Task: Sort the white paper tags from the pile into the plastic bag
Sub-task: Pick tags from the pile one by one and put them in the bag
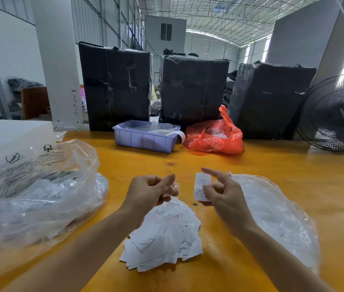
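A loose pile of white paper tags (164, 239) lies on the yellow table (272, 165) between my forearms. My right hand (223, 194) pinches one white printed tag (201, 186) upright above the pile, its index finger pointing out. My left hand (150, 192) hovers over the pile's far edge with curled fingers, thumb against forefinger; a small clear scrap seems to sit at its fingertips. A flat clear plastic bag (276, 213) lies to the right of my right hand. A big crumpled clear plastic bag (40, 192) with printed marks and papers inside lies at the left.
A lilac plastic bin (143, 138) and a red plastic bag (215, 135) sit at the table's far side, before three black wrapped bales (192, 87). A black fan (337, 114) stands far right. A white box (2, 135) is at the left edge.
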The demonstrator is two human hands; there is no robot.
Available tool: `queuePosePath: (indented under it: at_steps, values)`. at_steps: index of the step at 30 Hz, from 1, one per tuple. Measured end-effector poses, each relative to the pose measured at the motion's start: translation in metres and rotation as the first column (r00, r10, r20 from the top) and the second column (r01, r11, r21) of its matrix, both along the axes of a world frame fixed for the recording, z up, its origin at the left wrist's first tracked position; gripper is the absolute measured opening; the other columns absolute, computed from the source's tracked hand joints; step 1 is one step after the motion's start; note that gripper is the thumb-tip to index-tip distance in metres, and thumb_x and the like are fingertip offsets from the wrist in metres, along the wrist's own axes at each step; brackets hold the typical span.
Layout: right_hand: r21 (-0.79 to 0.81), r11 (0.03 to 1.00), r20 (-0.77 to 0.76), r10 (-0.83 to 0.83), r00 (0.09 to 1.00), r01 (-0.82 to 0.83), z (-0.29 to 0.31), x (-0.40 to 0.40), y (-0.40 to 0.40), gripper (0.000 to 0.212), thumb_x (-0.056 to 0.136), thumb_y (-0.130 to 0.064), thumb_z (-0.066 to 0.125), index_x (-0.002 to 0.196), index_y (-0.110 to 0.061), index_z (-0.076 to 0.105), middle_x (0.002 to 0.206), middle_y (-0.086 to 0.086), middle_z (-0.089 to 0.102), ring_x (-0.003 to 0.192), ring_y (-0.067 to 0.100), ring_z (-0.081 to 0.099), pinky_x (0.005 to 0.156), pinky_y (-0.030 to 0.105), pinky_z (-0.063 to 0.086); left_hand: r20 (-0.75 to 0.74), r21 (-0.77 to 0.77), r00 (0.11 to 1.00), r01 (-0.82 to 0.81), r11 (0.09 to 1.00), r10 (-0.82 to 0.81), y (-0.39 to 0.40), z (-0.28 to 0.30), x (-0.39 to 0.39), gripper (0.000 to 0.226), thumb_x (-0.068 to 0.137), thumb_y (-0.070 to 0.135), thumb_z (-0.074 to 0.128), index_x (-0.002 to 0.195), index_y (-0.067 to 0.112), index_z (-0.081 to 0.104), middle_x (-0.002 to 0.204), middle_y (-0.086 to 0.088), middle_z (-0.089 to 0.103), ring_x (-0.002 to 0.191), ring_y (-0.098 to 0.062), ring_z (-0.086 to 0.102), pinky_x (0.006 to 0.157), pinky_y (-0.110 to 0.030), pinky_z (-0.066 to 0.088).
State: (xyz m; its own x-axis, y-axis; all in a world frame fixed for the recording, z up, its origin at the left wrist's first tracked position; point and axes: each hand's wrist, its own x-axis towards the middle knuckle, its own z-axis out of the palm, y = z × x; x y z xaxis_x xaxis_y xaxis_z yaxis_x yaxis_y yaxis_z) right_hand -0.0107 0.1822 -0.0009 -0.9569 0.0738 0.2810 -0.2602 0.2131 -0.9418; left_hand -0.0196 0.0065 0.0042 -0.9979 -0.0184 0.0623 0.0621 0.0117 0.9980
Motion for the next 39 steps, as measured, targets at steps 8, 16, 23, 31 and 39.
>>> queuePosePath:
  at_steps: [8,16,23,31,39]
  values:
    - [-0.005,0.983,0.265,0.179,0.947,-0.185,0.011,0.006,-0.019,0.047,0.063,-0.061,0.065,0.083,-0.019,0.072,0.085,-0.012,0.073,0.071,0.010,0.071,0.062,0.024,0.049,-0.192,-0.073,0.981,-0.048,0.996,0.033,0.009,-0.002,0.006,0.021,0.080,0.033,0.070,0.064,0.019,0.073,0.052,0.011,0.063,0.047,0.004,0.053,0.049,-0.007,0.040]
    - [-0.337,0.921,0.427,0.336,0.840,-0.197,0.010,0.006,-0.022,0.041,0.053,-0.042,0.078,0.081,-0.013,0.073,0.078,-0.003,0.074,0.073,0.014,0.070,0.066,0.030,0.047,-0.185,0.002,0.980,0.074,0.997,-0.072,0.004,0.002,0.011,0.010,0.067,0.028,0.074,0.075,0.021,0.073,0.074,0.004,0.074,0.066,-0.001,0.065,0.054,-0.010,0.045]
    - [-0.237,0.954,0.177,0.230,0.957,-0.185,0.006,0.006,-0.017,0.010,0.064,-0.020,0.080,0.069,-0.015,0.072,0.066,0.000,0.069,0.062,0.007,0.062,0.060,0.020,0.046,-0.049,0.059,0.992,0.115,0.992,-0.112,0.000,0.004,0.011,0.012,0.075,0.015,0.076,0.083,0.015,0.067,0.075,0.003,0.069,0.073,-0.009,0.061,0.064,-0.022,0.046]
    - [0.078,0.996,-0.222,-0.033,0.974,0.051,0.000,0.016,-0.027,0.028,0.067,-0.039,0.077,0.067,-0.013,0.065,0.064,0.009,0.069,0.062,0.033,0.065,0.059,0.046,0.055,0.045,0.116,0.990,0.128,0.985,-0.134,0.013,0.009,0.020,0.042,0.051,0.036,0.079,0.085,0.013,0.067,0.077,0.002,0.069,0.074,-0.008,0.064,0.068,-0.024,0.044]
    - [0.111,0.993,-0.156,0.043,0.987,-0.025,0.006,0.020,-0.010,0.010,0.076,-0.024,0.074,0.083,-0.027,0.068,0.074,-0.003,0.073,0.072,0.009,0.069,0.064,0.015,0.053,-0.034,-0.006,0.999,0.026,1.000,-0.026,0.005,0.007,0.013,0.014,0.071,0.017,0.079,0.076,0.006,0.072,0.052,0.010,0.063,0.047,0.004,0.053,0.053,-0.012,0.041]
